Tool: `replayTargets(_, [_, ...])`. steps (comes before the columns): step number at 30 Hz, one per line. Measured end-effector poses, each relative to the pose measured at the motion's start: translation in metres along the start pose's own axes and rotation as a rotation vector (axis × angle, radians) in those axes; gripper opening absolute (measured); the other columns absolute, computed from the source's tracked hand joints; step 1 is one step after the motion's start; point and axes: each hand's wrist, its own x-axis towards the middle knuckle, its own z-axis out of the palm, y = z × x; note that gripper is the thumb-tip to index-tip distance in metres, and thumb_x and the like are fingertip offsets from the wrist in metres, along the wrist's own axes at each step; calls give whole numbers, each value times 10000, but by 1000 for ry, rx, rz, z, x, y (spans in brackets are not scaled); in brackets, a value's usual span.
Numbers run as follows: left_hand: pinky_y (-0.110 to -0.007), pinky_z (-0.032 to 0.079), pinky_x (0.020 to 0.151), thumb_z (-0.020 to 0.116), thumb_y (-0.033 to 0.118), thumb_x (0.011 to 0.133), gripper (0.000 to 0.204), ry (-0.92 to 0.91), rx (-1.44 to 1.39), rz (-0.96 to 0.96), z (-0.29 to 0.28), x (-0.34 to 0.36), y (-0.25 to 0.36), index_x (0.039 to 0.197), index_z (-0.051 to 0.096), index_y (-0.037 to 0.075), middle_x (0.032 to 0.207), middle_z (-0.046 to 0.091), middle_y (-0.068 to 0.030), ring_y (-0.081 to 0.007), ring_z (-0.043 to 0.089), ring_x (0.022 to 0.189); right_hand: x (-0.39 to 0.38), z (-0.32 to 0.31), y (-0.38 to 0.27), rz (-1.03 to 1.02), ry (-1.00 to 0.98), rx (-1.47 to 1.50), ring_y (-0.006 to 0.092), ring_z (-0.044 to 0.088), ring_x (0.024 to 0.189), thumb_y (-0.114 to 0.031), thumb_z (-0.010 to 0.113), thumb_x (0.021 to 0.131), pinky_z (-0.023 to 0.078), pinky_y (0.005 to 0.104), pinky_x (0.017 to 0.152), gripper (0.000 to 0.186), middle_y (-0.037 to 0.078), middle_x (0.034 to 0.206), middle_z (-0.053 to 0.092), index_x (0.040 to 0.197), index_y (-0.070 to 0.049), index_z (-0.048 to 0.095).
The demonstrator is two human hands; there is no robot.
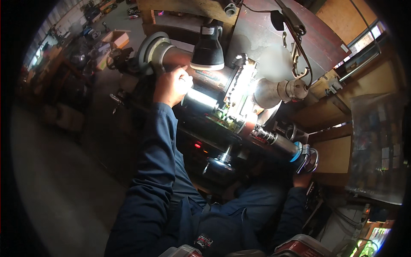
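My left hand [174, 85] is closed at the left end of a shiny steel cylinder [201, 100] on a machine; what its fingers grip is unclear. Behind it are a large metal housing [173, 55] with a round wheel and a black lamp [206, 47]. Bright light falls on the toothed rail [237, 83] and small fittings in the middle. My right hand [302, 179] is low at the machine's right end, just below a curved metal handle [312, 160] beside a blue ring [294, 152]; its fingers are mostly hidden.
A pale motor-like housing [274, 92] and hanging cables stand behind the rail, before a dark red panel [282, 34]. Wooden boards [329, 154] and a plastic sheet [374, 145] border the right. Cluttered boxes [115, 38] lie on the floor at back left.
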Motion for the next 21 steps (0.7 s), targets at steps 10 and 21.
replayTargets(10, [-381,537,717,681,199,826,193,31,64,-73,-1,-1,9,877,692,14,973,677,-237,-369,691,818,-18,-10,-26,-153,376,-459,476,517,1136,-156,456,981,394,528,946,464,314,1282,531,1385,64,397])
replayTargets(21, [-371,544,852,700,166,821,286,111,237,281,-14,-19,-12,1062,647,22,1121,693,-179,-337,685,1009,68,-47,-56,193,8,-418,387,652,996,-132,542,947,490,439,871,330,191,1113,697,1261,-87,631])
